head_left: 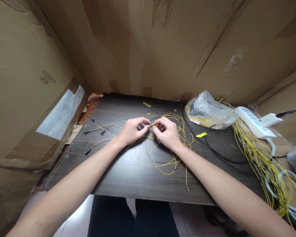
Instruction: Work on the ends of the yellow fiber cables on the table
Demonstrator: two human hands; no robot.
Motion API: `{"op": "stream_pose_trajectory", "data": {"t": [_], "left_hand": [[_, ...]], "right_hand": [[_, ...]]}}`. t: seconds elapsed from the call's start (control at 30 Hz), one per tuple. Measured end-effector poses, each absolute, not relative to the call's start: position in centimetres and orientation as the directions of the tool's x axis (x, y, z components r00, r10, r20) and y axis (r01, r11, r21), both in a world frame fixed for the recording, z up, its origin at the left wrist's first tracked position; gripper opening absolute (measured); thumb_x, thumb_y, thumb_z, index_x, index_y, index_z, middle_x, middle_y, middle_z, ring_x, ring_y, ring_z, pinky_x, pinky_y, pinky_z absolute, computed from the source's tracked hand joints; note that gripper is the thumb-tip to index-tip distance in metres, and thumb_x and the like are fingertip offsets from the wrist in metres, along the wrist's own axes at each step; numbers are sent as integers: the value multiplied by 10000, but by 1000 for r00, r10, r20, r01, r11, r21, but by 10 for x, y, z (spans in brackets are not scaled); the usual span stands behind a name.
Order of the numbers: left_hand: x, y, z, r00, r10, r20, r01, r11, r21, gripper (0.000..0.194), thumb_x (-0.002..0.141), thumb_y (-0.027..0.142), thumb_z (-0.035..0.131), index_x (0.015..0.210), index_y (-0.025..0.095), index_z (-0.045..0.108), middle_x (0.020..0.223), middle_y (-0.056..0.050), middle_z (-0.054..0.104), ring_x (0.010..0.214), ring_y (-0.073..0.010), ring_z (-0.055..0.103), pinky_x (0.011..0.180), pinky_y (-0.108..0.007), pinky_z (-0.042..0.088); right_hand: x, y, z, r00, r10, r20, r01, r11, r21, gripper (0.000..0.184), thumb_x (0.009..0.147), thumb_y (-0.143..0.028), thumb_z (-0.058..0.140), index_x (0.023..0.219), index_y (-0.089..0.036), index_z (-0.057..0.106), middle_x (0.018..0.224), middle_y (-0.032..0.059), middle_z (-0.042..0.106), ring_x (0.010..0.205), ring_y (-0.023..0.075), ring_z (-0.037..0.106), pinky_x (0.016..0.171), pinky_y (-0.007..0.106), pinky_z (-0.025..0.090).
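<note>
yellow wires [180,122] left of the power strip [251,120], pinched by left hand [133,129] and right hand [168,132]: apparent gathering, steady fingertips needed next.

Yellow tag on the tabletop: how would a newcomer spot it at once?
On the dark tabletop, look right of the right hand to the thick black cable. The yellow tag lies there, a small flat strip, unlike the thin, looping yellow wires nearby.

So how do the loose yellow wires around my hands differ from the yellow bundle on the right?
The loose yellow wires spread in open loops, while the yellow bundle runs together in a thick band. The loose wires are few; the bundle has many more strands. Both are thin and yellow.
</note>
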State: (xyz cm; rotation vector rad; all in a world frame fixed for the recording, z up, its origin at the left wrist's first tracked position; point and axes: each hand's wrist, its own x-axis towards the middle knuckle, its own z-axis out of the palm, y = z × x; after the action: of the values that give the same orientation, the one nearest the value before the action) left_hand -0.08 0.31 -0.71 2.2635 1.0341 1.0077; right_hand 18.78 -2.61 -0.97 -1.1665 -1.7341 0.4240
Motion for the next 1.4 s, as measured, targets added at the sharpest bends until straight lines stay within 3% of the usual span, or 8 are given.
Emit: {"op": "stream_pose_trajectory", "data": {"t": [0.47, 1.13, 1.4], "left_hand": [[-1, 2, -5, 442, 784, 436, 425, -612, 667, 173, 888, 244, 631, 1006, 172, 736, 923, -36, 788, 703, -140, 723, 649, -229, 596], [-2, 5, -8, 424, 790, 442, 441, -607, 661, 145, 893, 226, 686, 988, 186, 788, 908, -26, 803, 717, -156, 751, 731, -248, 615], [-1, 5, -7, 405, 771, 492, 427, -635, 644, 137, 907, 226, 678, 979, 170, 780, 901, -28, 802, 707, -141, 744, 687, -216, 606]], "right_hand": [[187, -27, -10, -108, 890, 444, 473, 438, -764, 66, 815, -225, 629, 852, -197, 676, 726, 4, 695, 585, 138, 601, 587, 260, 477], [187, -27, -10, -82, 886, 456, 465, 439, -769, 83, 847, -246, 653, 870, -195, 714, 759, 13, 723, 600, 138, 610, 600, 260, 477], [188, -26, -12, -57, 890, 453, 483, 422, -767, 105, 848, -263, 658, 885, -190, 724, 779, 19, 737, 607, 139, 614, 623, 262, 490]]}}
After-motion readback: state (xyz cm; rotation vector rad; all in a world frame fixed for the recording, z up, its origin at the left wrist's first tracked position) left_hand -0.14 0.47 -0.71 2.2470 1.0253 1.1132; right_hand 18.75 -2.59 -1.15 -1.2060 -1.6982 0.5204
